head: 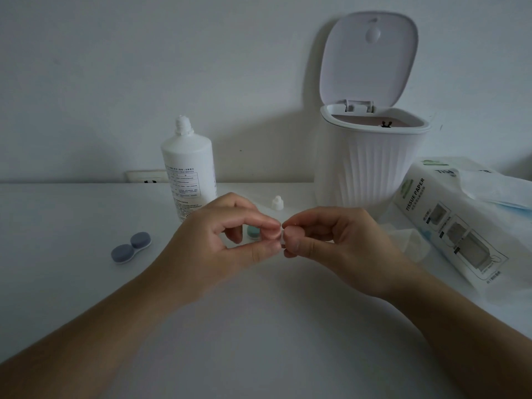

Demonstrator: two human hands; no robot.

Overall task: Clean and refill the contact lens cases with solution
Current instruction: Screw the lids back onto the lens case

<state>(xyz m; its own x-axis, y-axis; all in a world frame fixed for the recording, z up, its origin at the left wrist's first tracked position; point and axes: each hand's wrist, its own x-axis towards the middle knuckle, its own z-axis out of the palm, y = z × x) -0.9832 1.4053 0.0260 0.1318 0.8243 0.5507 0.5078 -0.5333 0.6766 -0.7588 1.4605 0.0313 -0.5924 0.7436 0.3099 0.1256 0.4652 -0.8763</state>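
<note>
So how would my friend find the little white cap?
Start at the tall white bottle standing by the wall, then look right toward the ribbed white bin. Between them, on the table, stands the little cap. It is the smallest white thing there, with a pointed top.

On the counter (72,214), the lens case (131,247) is lying at the left, and the solution bottle (188,171) is standing behind it, near the wall. The bottle cap (277,203) is sitting between the bottle and the bin (371,165), and the tissue pack (449,226) is lying to the right of the bin.
</note>
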